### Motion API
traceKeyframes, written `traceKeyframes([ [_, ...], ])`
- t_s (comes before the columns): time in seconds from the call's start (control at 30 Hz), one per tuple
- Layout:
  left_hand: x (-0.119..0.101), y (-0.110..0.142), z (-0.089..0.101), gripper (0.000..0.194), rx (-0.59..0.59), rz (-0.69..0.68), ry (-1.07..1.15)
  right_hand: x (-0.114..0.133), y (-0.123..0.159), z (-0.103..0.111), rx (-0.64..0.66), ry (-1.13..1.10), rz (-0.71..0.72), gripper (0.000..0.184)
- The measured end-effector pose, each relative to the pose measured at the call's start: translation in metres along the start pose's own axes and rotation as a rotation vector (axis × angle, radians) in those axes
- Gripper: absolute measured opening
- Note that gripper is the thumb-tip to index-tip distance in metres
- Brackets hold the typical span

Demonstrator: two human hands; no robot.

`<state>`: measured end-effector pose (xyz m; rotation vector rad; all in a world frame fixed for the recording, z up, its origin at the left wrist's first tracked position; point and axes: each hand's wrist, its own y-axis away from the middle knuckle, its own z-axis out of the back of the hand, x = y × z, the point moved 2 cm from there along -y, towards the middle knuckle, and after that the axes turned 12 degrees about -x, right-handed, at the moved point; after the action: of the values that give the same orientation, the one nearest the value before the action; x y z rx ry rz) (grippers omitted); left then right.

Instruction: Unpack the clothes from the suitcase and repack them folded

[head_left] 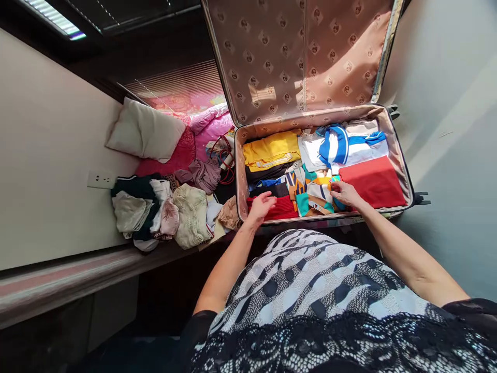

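Observation:
An open suitcase (396, 150) with pink patterned lining lies in front of me, filled with folded clothes. My left hand (262, 208) is at its near left edge, over a red ribbed garment (282, 208); the fingers are apart and nothing is in them. My right hand (346, 196) rests at the right side of a folded multicoloured patterned garment (312, 194), its fingers loosely spread against the cloth. Right of it lies a folded red cloth (373, 181). Behind are a yellow garment (272, 149) and a blue-and-white garment (349, 145).
The suitcase lid (287, 57) stands raised at the back. On the left, a white pillow (149, 129), a mauve cloth (202, 175), a cream garment (190, 215) and a dark green garment (134, 186) lie on the ledge. A white wall (450, 103) borders the right side.

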<state>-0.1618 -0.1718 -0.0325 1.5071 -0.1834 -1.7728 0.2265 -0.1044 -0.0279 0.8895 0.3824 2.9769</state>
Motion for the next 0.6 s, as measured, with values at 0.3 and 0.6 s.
traceKeyframes([
  [0.3, 0.004, 0.008, -0.147, 0.044, 0.153, 0.073, -0.052, -0.098, -0.069, 0.098, -0.021, 0.341, 0.060, 0.085],
  [0.6, 0.027, 0.015, -0.181, 0.042, -0.008, 0.066, -0.271, -0.085, -0.097, 0.097, 0.219, 0.320, 0.201, 0.029],
])
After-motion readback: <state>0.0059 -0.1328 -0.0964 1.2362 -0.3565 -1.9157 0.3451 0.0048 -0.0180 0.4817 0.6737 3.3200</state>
